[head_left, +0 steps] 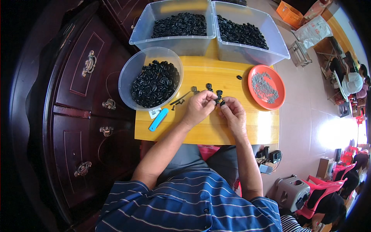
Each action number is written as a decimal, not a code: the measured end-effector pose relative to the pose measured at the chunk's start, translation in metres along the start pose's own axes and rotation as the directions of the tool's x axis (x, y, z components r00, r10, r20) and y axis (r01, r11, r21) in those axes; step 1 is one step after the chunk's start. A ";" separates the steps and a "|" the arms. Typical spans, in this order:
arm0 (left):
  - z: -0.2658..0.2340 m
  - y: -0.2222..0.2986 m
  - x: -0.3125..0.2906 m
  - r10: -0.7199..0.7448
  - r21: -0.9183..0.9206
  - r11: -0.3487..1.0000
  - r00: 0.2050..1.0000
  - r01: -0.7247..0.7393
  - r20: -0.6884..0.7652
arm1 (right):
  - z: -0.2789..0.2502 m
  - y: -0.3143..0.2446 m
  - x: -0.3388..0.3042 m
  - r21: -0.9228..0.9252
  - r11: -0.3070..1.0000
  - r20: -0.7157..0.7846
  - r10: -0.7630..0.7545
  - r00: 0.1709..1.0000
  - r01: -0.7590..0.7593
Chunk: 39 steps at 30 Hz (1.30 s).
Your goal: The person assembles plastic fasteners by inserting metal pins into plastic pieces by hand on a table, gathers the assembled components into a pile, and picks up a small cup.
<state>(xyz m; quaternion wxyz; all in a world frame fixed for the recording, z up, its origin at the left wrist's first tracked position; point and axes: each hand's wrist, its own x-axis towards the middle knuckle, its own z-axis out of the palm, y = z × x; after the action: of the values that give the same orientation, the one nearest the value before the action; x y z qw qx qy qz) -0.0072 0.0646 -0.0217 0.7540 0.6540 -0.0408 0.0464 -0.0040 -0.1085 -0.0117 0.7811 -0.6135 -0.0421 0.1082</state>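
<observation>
Over the yellow table, both my hands are close together with their fingertips pinched. My left hand (200, 106) grips a small black plastic piece (216, 101) at its thumb and fingertips, partly hidden. Between the thumb and finger of my right hand (235, 116) is another small black oval piece (222, 103). Just beyond the fingertips lie several loose black oval pieces with holes (209, 86). A round clear tub (123, 83) heaped with such black pieces stands to the left. At the right, an orange-red plate (281, 91) carries many tiny silvery metal parts (265, 88).
Two clear plastic bins (143, 33) (276, 54) of black pieces stand at the table's far edge. Left of my hands lie a light-blue handled tool (158, 120) and dark slender items (179, 99). Dark wooden cabinets (77, 116) border the left. A grey stool (290, 192) and seated people are at right.
</observation>
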 end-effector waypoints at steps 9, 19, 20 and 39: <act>-0.002 -0.001 0.001 -0.018 -0.042 0.999 1.000 0.018 -0.003 | -0.021 -0.010 -0.002 0.252 0.963 0.077 0.076 0.994 -0.093; -0.004 -0.001 0.000 -0.016 -0.052 0.999 1.000 0.016 0.002 | -0.014 -0.013 0.000 0.175 0.980 0.077 0.083 0.994 -0.096; -0.004 -0.001 0.000 -0.015 -0.064 0.998 1.000 0.015 -0.001 | -0.012 -0.012 0.000 0.134 0.987 0.052 0.085 0.995 -0.091; -0.001 0.000 -0.001 0.024 0.023 0.999 1.000 -0.024 -0.004 | 0.006 0.000 -0.002 -0.058 0.997 -0.041 -0.045 0.998 0.042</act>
<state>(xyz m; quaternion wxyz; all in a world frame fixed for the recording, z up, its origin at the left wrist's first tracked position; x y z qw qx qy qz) -0.0082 0.0652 -0.0215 0.7459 0.6620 -0.0464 0.0572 -0.0069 -0.1032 -0.0104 0.7661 -0.6367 -0.0421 0.0770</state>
